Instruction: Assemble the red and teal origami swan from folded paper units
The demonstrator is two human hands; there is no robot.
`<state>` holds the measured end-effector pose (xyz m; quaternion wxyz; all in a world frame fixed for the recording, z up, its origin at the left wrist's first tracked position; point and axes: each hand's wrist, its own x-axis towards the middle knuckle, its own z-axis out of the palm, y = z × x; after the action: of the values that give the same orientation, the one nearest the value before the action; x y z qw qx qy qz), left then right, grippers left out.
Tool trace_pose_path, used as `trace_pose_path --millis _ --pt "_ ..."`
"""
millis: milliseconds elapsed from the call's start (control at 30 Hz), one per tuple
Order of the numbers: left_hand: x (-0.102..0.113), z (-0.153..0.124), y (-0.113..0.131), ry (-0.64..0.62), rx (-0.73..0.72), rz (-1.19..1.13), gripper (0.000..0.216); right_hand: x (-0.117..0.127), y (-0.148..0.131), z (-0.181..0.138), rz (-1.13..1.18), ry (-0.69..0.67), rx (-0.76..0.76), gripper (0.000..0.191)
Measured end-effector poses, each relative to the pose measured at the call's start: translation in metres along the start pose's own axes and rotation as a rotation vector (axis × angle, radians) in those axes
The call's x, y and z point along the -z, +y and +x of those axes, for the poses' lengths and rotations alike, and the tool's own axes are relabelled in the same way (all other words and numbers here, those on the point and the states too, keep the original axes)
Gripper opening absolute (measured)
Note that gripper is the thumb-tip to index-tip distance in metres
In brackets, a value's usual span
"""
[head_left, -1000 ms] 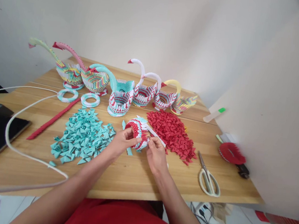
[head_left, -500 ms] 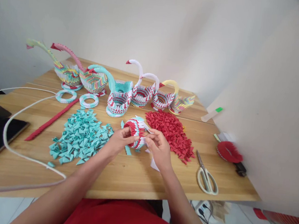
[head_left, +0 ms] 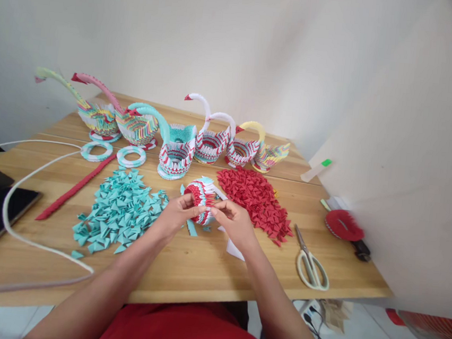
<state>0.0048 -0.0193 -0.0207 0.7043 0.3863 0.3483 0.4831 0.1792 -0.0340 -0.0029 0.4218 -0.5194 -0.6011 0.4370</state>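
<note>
A small round basket body of folded paper pieces [head_left: 201, 190], in red, white and turquoise rings, is held just above the table in front of me. My left hand [head_left: 177, 214] grips its left side, thumb across the near face. At its right edge, my right hand [head_left: 234, 221] has thumb and fingertips pinched against the paper points; whether a loose piece is between them I cannot tell. A heap of turquoise folded pieces [head_left: 123, 213] lies to the left, and a heap of red folded pieces [head_left: 255, 199] to the right.
Several finished paper swans, among them a turquoise-necked swan [head_left: 175, 154], stand along the back. Two paper rings [head_left: 130, 164] and a red paper strip [head_left: 74, 189] lie left, near a white cable [head_left: 8, 207]. Scissors [head_left: 310, 265] and a red paper ring [head_left: 342, 225] are at the right.
My right hand has moved left, in against the basket body's right edge, where its fingertips now meet the paper points. My left hand keeps its grip. The whole view has shifted slightly.
</note>
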Motion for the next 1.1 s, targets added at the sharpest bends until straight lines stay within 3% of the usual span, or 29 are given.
trace_pose_path --millis 300,500,667,933,1100 --pt "-0.004 -0.003 0.011 0.062 0.023 -0.175 0.045 0.008 -0.006 0.002 0.076 -0.056 0.013 0.027" --pt "-0.002 -0.002 0.006 0.026 0.016 -0.119 0.046 0.0 0.003 0.0 0.018 0.013 0.007 0.023" --pt "0.0 -0.001 0.007 -0.031 -0.02 -0.019 0.046 0.004 0.003 0.001 0.026 -0.014 -0.011 0.021" --pt "-0.001 0.0 0.006 -0.017 -0.011 0.02 0.047 0.013 0.004 0.006 0.006 -0.092 0.008 0.022" --pt "0.0 0.0 0.005 0.027 -0.017 0.039 0.049 0.011 -0.003 0.008 -0.216 -0.083 0.09 0.022"
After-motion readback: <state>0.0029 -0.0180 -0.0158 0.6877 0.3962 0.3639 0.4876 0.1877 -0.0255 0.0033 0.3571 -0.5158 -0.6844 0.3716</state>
